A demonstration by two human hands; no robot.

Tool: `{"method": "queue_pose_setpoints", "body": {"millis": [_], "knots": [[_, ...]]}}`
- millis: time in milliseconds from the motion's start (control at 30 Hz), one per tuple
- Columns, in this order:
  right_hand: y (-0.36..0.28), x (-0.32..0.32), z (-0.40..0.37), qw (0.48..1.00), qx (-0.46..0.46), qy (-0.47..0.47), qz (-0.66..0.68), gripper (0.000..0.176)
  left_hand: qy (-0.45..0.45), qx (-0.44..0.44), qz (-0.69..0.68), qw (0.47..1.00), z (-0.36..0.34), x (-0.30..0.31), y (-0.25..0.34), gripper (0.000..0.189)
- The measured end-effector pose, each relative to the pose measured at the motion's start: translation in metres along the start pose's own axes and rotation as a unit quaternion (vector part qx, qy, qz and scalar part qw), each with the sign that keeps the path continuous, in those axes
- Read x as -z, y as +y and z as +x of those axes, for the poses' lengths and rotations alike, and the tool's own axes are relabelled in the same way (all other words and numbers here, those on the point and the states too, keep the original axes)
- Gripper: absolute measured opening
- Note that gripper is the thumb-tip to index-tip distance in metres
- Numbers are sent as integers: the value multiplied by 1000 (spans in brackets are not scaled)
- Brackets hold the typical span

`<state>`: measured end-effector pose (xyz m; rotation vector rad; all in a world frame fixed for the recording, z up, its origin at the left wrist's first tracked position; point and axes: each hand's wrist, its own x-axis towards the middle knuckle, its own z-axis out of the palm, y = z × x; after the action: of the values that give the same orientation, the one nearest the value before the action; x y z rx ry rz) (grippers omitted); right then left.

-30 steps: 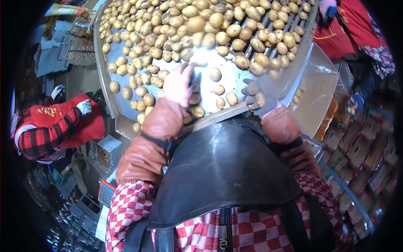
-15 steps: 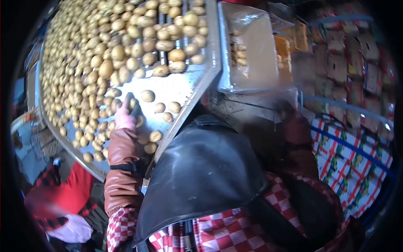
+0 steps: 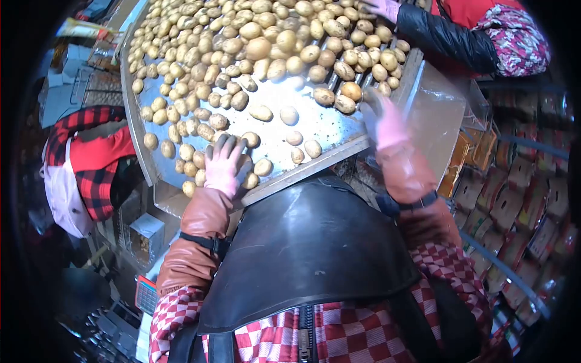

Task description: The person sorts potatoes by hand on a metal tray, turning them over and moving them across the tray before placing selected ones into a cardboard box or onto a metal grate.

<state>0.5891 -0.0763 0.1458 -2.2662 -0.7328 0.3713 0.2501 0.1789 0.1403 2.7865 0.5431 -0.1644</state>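
My left hand, in a pink glove with grey fingers, lies over several potatoes near the front of the metal sorting table. Its fingers are spread and touch the potatoes beside them; whether one sits under the palm is hidden. My right hand, gloved alike and slightly blurred, is at the table's right edge, fingers stretched apart towards the potatoes on the slats. No potato shows in its grasp. A few loose potatoes lie on the bare metal between my hands.
A co-worker's gloved hand reaches over the potatoes from the upper right. Another person in a red checked top bends at the left. A plastic-lined box adjoins the table's right edge. Stacked cartons stand further right.
The view has swung right. My right hand has come from beside the table up to its right edge. My left hand has shifted to potatoes nearer the front rim, its fingers now spread.
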Motion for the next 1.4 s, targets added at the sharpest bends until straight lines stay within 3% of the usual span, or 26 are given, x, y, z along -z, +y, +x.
{"method": "queue_pose_setpoints", "body": {"millis": [67,133,167,200,267,333,367,400,467,500,600,667,767,867,900,1000,1033,1100,1167,1200,1267,1300,1333,1367,1400], "knots": [[-29,-31,17,991,-36,25,-129,62,35,32,0,999,-20,-14,-1,62],[-55,-69,10,935,-10,-103,-339,72,78,49,-3,996,-28,-21,3,62],[-38,-89,-2,959,50,-99,-260,71,81,62,-21,995,-32,-18,8,63],[-60,-82,-17,957,89,-96,-258,61,85,67,-27,994,-34,-21,8,63],[-52,-69,-28,969,98,-223,28,43,103,109,-73,986,-41,-28,8,66],[-28,-63,-28,959,152,-202,123,29,93,128,-59,986,-40,-30,13,67],[-56,-39,-30,982,29,-174,71,24,96,129,-49,986,-39,-30,13,68],[-31,-40,-16,950,-153,-175,210,25,99,126,-41,986,-40,-31,15,69],[-34,-32,6,980,-129,-85,122,25,99,132,-40,985,-41,-35,17,68],[-31,-38,18,980,-129,-87,124,25,97,132,-36,986,-41,-37,16,67],[-58,-44,34,991,55,-119,-41,30,95,129,-29,987,-40,-39,15,66],[-90,-56,36,978,111,-152,-94,34,86,127,-29,988,-40,-38,15,66],[-108,-85,41,959,207,-170,-94,35,71,132,-26,988,-39,-39,15,67],[-134,-106,43,938,200,-252,-129,46,59,140,-22,988,-37,-39,15,67],[-129,-127,39,924,214,-242,-204,46,58,143,-20,988,-36,-41,15,67],[-118,-181,46,907,193,-293,-232,43,47,133,-14,990,-35,-38,12,68],[-108,-198,45,919,227,-261,-187,40,30,142,-13,989,-36,-39,8,69],[-109,-180,43,963,64,-259,42,31,10,144,-20,989,-32,-37,9,69],[-108,-130,30,887,-143,-320,302,25,6,133,-25,991,-35,-35,8,68],[-95,-111,27,839,-155,-373,364,26,11,124,-27,992,-35,-38,5,67],[-41,-109,9,750,-212,-273,564,36,50,109,-7,993,-34,-50,-1,67],[-47,-71,-5,750,-229,-171,596,34,51,97,4,994,-33,-55,-6,65],[-15,-59,-13,774,-240,-142,569,36,52,89,18,994,-31,-58,-9,63],[-14,-22,-23,742,-297,-123,589,40,44,83,22,995,-28,-54,-7,62],[6,-9,-32,780,-262,-78,563,46,27,93,28,995,-24,-51,-5,59]]}}
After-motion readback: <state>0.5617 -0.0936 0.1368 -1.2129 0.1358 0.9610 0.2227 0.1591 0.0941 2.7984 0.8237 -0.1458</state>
